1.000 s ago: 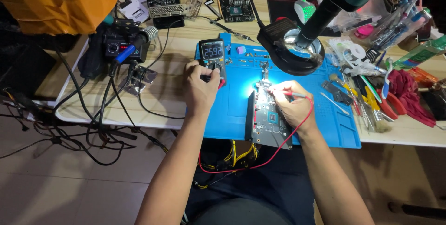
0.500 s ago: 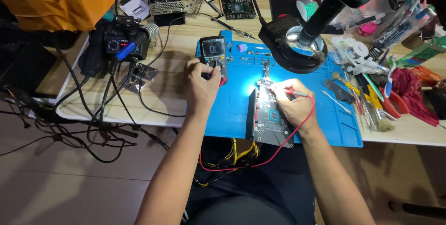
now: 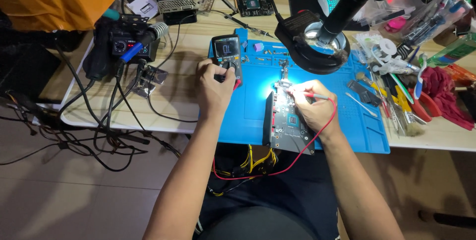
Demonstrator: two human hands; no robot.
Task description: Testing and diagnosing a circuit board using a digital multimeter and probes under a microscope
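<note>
While the left hand (image 3: 214,87) pinches the multimeter (image 3: 227,57) dial, the right hand (image 3: 311,109) has its grip closed on a red probe (image 3: 315,95), tip seemingly touching the circuit board (image 3: 287,121).

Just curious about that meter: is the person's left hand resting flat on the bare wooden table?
No, the left hand grips the dial of the multimeter on the blue mat.

since a second ago the left hand (image 3: 214,87) has slid from the lower edge of the multimeter (image 3: 227,56) up onto its dial, fingers now curled over the knob, while the right hand (image 3: 311,111) has hardly shifted beside the multimeter.
</note>
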